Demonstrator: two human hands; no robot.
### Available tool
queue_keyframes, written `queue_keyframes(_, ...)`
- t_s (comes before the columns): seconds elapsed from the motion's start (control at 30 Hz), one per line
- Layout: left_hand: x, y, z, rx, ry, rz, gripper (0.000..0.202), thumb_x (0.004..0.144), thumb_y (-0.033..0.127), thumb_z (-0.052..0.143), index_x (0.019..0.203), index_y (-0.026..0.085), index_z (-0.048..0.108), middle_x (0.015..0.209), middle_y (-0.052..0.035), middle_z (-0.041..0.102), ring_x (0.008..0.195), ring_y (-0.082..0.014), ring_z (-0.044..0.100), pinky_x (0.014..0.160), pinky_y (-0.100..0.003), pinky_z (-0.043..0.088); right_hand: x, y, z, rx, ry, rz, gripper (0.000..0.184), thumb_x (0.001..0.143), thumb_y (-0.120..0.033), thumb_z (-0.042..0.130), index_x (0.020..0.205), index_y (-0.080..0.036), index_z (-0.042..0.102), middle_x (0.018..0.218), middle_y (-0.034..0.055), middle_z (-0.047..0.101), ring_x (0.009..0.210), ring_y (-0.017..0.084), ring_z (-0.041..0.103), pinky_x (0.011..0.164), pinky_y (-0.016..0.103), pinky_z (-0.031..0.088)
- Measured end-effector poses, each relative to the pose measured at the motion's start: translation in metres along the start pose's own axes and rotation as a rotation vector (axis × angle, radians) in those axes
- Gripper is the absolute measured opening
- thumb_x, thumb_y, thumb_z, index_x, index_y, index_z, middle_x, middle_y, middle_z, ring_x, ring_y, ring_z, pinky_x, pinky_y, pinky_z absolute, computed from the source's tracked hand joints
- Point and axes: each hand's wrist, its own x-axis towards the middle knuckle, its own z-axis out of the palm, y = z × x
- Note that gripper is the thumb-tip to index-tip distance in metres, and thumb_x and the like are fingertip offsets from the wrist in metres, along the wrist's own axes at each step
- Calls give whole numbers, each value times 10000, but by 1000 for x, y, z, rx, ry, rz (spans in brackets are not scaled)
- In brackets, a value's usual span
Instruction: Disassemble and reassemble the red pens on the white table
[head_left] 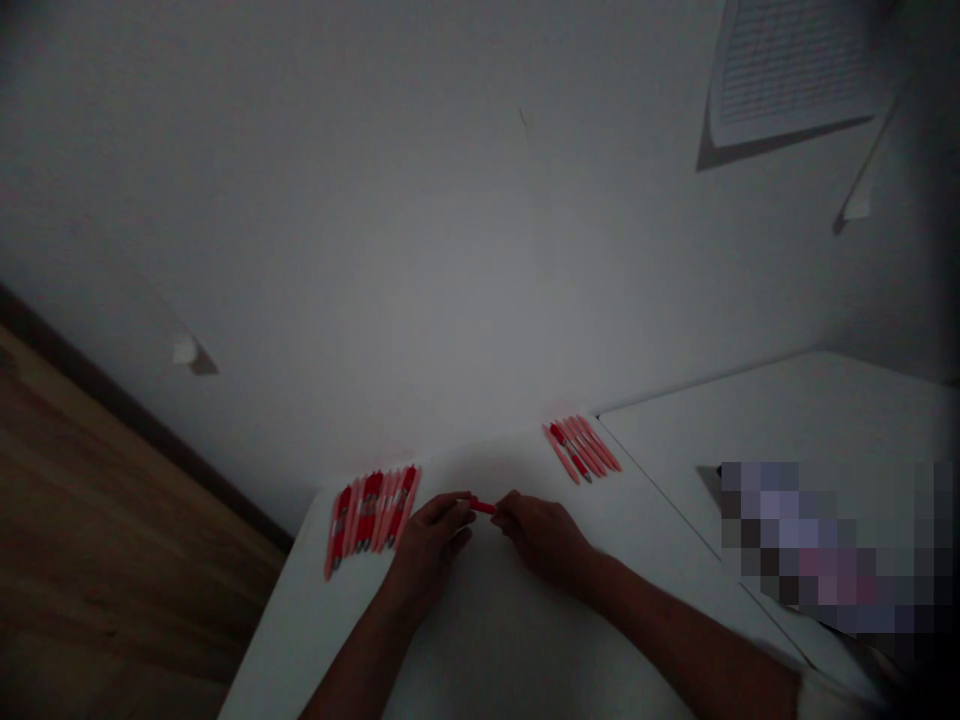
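Between my two hands, just above the white table, is a red pen (484, 507) lying nearly level. My left hand (439, 525) pinches its left end, and my right hand (529, 525) grips its right end; the fingers cover both tips. To the left of my left hand lies a row of several pens (367, 512), some dark red with grey tips and others pale pink. Beyond my right hand is a smaller group of pens (589, 447), mostly pink, with one darker red pen (570, 452) among them.
The white table (480, 640) meets a pale wall (450, 250) at the back. A seam separates it from another white surface (750, 420) on the right, where a blurred-out object (810, 545) lies. A wooden surface (112, 520) is at left. Lined paper (795, 70) hangs on the wall.
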Motion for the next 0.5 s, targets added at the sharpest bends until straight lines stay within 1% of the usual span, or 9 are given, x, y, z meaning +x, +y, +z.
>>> queue_keyframes(0.13, 0, 1, 1, -4, 3, 1, 240, 661, 280, 791, 873, 188, 729, 840, -37, 669, 769, -111, 607, 675, -208, 479, 0, 1, 0, -41, -5, -69, 204, 984, -291, 366, 983, -197, 547, 860, 55, 665, 765, 173, 623, 644, 258, 392)
queue_keyframes(0.23, 1, 1, 1, -10, 4, -11, 248, 653, 278, 796, 874, 186, 732, 832, -35, 671, 763, -110, 606, 679, -209, 480, -1, 0, -1, -21, -15, -77, 227, 992, -290, 333, 1012, -195, 539, 893, 59, 666, 779, 172, 627, 652, 259, 398)
queue_keyframes(0.3, 1, 1, 1, -20, -3, -17, 244, 657, 269, 793, 876, 182, 732, 820, -32, 669, 755, -107, 602, 675, -204, 477, -2, -1, -2, 22, -18, -64, 201, 981, -310, 372, 1066, -196, 513, 916, 52, 667, 770, 169, 631, 649, 256, 400)
queue_keyframes(0.37, 0, 1, 1, -23, -12, -17, 238, 666, 266, 789, 879, 177, 731, 808, -30, 666, 748, -102, 595, 669, -196, 472, -2, -2, -3, 66, -23, -37, 204, 944, -328, 461, 1092, -190, 489, 901, 41, 666, 745, 166, 631, 636, 247, 400)
queue_keyframes(0.43, -1, 2, 1, -20, -18, -19, 239, 669, 265, 789, 881, 173, 730, 805, -30, 663, 748, -100, 591, 673, -194, 470, -2, -3, -4, 82, -25, -2, 172, 925, -314, 499, 1037, -183, 500, 864, 33, 662, 715, 160, 625, 619, 238, 397)
queue_keyframes(0.5, -2, 3, 2, -19, -19, -21, 240, 669, 264, 790, 883, 171, 730, 804, -30, 662, 747, -100, 587, 677, -196, 471, -2, -3, -4, 72, -14, 6, 121, 943, -293, 466, 944, -184, 519, 848, 33, 661, 712, 154, 622, 622, 236, 397)
